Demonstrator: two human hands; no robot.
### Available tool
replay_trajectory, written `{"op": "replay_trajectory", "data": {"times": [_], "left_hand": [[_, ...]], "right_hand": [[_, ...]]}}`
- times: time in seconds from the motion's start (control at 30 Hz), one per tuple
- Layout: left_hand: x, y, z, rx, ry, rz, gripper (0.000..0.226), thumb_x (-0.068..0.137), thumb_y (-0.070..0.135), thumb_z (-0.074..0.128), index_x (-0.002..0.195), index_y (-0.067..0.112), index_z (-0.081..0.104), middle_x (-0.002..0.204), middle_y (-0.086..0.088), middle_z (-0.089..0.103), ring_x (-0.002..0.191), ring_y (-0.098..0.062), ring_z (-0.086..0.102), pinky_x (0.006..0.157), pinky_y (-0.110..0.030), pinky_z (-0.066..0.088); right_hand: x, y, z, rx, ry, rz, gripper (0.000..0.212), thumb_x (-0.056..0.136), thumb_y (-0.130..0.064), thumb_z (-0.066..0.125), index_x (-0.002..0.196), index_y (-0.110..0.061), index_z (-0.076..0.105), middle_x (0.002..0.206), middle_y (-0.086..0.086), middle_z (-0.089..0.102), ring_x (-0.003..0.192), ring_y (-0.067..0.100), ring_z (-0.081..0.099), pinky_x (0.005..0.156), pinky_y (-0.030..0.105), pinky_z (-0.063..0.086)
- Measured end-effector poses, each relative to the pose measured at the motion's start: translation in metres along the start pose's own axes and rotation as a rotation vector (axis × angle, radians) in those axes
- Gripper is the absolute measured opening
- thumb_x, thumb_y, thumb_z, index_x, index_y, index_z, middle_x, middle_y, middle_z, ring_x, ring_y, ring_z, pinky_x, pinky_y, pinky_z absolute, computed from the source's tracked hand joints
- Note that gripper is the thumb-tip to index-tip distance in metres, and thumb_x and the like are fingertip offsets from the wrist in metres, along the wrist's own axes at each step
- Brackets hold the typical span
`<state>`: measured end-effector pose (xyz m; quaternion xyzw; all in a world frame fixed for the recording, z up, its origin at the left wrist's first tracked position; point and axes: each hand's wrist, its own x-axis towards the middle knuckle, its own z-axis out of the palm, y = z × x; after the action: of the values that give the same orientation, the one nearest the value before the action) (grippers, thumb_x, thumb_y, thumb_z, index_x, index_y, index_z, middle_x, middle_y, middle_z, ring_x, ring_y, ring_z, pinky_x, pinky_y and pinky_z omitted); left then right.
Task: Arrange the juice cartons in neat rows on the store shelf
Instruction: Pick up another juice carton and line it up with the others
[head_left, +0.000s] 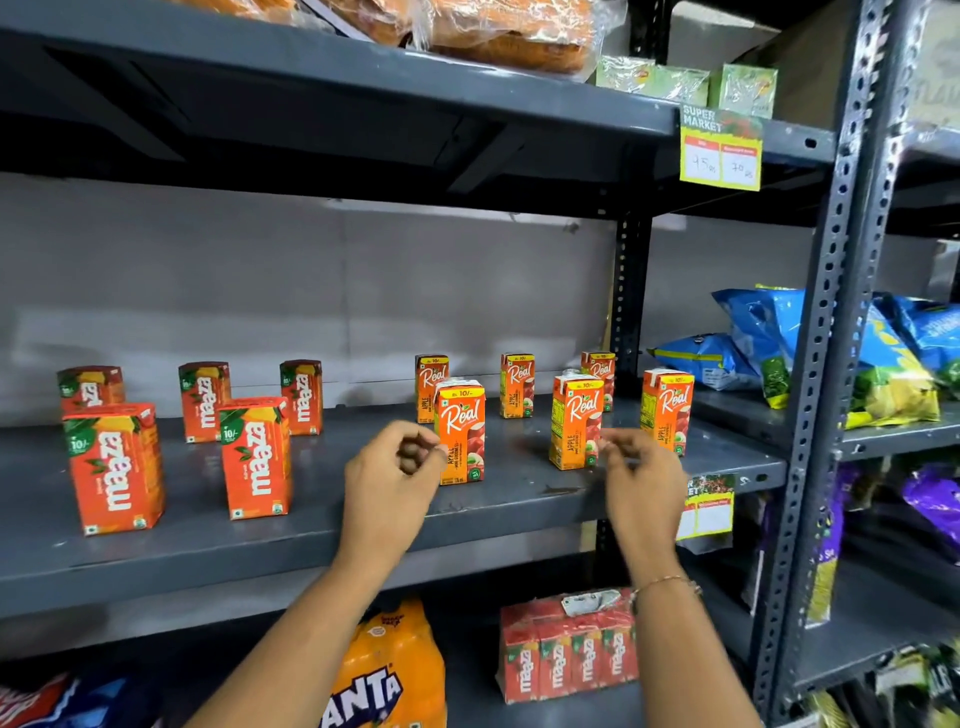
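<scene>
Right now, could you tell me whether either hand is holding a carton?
Neither: the left hand and right hand hover empty before the Real cartons.

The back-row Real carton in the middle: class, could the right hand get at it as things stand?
Probably yes. The right hand hovers empty at the shelf front, and the gap between the two front Real cartons leads straight to the middle back Real carton.

1. Five orange Maaza cartons (115, 467) stand upright on the grey shelf (291, 540), left: three behind, two in front.
2. Six orange Real apple cartons (460, 431) stand upright, right: three behind, three in front, spaced apart.
</scene>
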<state>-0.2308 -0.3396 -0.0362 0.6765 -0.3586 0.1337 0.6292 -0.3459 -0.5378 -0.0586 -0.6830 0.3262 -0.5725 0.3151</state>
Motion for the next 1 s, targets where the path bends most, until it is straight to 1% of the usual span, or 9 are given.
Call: {"op": "replay_trajectory", "data": {"times": [0.07, 0.17, 0.3, 0.4, 0.47, 0.6, 0.7, 0.83, 1.0], "left_hand": [[-0.007, 0.012, 0.010, -0.087, -0.138, 0.005, 0.018, 0.085, 0.005, 0.059, 0.085, 0.019, 0.070, 0.079, 0.001, 0.070, 0.063, -0.009, 0.064, 0.059, -0.026, 0.054], [-0.003, 0.023, 0.039, -0.073, -0.316, -0.042, 0.039, 0.088, -0.005, 0.044, 0.108, 0.019, 0.068, 0.099, 0.005, 0.070, 0.059, -0.006, 0.064, 0.056, -0.028, 0.049], [0.007, 0.020, 0.077, 0.165, -0.404, -0.111, 0.055, 0.088, 0.001, 0.037, 0.137, 0.025, 0.047, 0.091, -0.003, 0.072, 0.058, -0.022, 0.063, 0.047, -0.023, 0.043], [0.010, 0.019, 0.093, 0.414, -0.390, -0.065, 0.055, 0.089, 0.009, 0.037, 0.140, 0.028, 0.042, 0.123, -0.003, 0.064, 0.091, -0.021, 0.065, 0.071, -0.031, 0.052], [0.011, 0.021, 0.099, 0.591, -0.381, -0.008, 0.054, 0.089, 0.013, 0.037, 0.140, 0.032, 0.041, 0.141, 0.003, 0.050, 0.116, -0.023, 0.054, 0.087, -0.035, 0.048], [0.010, 0.024, 0.107, 0.682, -0.440, 0.061, 0.054, 0.089, 0.012, 0.039, 0.137, 0.037, 0.045, 0.141, 0.007, 0.049, 0.118, -0.021, 0.053, 0.085, -0.033, 0.046], [0.009, 0.024, 0.109, 0.689, -0.420, 0.076, 0.054, 0.088, 0.012, 0.040, 0.133, 0.039, 0.049, 0.133, 0.005, 0.057, 0.103, -0.021, 0.059, 0.070, -0.028, 0.043], [0.009, 0.021, 0.108, 0.647, -0.416, 0.047, 0.051, 0.089, 0.013, 0.041, 0.130, 0.041, 0.051, 0.127, 0.004, 0.062, 0.056, -0.006, 0.049, 0.046, -0.022, 0.032], [0.008, 0.020, 0.108, 0.645, -0.403, 0.037, 0.051, 0.089, 0.013, 0.041, 0.130, 0.041, 0.052, 0.112, -0.003, 0.069, 0.047, -0.006, 0.041, 0.043, -0.023, 0.030]], "right_hand": [[0.019, 0.004, -0.010, 0.017, -0.022, 0.033, 0.016, 0.092, -0.017, 0.060, 0.102, -0.016, 0.072, 0.098, 0.003, 0.073, 0.087, 0.016, 0.062, 0.066, 0.024, 0.042], [0.041, 0.009, -0.012, -0.023, -0.196, 0.037, 0.023, 0.094, -0.010, 0.055, 0.111, -0.011, 0.071, 0.108, 0.007, 0.072, 0.091, 0.014, 0.058, 0.077, 0.024, 0.043], [0.048, 0.023, -0.007, -0.131, -0.353, -0.024, 0.027, 0.090, -0.008, 0.056, 0.112, -0.014, 0.072, 0.111, 0.005, 0.073, 0.100, 0.023, 0.067, 0.086, 0.033, 0.053], [0.047, 0.028, -0.006, -0.252, -0.352, -0.085, 0.027, 0.088, -0.016, 0.059, 0.110, -0.023, 0.073, 0.106, 0.001, 0.075, 0.096, 0.026, 0.068, 0.077, 0.034, 0.055], [0.046, 0.030, -0.005, -0.336, -0.333, -0.110, 0.028, 0.087, -0.020, 0.061, 0.112, -0.029, 0.071, 0.108, 0.001, 0.074, 0.097, 0.027, 0.068, 0.075, 0.034, 0.055], [0.046, 0.037, -0.001, -0.358, -0.295, -0.143, 0.030, 0.086, -0.023, 0.061, 0.112, -0.034, 0.069, 0.111, 0.001, 0.072, 0.095, 0.026, 0.068, 0.076, 0.037, 0.057], [0.047, 0.040, 0.000, -0.333, -0.283, -0.155, 0.029, 0.085, -0.022, 0.062, 0.111, -0.033, 0.070, 0.108, 0.000, 0.072, 0.091, 0.024, 0.069, 0.075, 0.037, 0.057], [0.046, 0.044, -0.001, -0.277, -0.289, -0.176, 0.027, 0.086, -0.020, 0.062, 0.109, -0.031, 0.071, 0.105, 0.000, 0.073, 0.091, 0.022, 0.069, 0.074, 0.037, 0.057], [0.045, 0.046, -0.002, -0.240, -0.295, -0.173, 0.025, 0.086, -0.022, 0.062, 0.107, -0.032, 0.072, 0.105, -0.001, 0.073, 0.089, 0.019, 0.069, 0.073, 0.038, 0.058]]}}
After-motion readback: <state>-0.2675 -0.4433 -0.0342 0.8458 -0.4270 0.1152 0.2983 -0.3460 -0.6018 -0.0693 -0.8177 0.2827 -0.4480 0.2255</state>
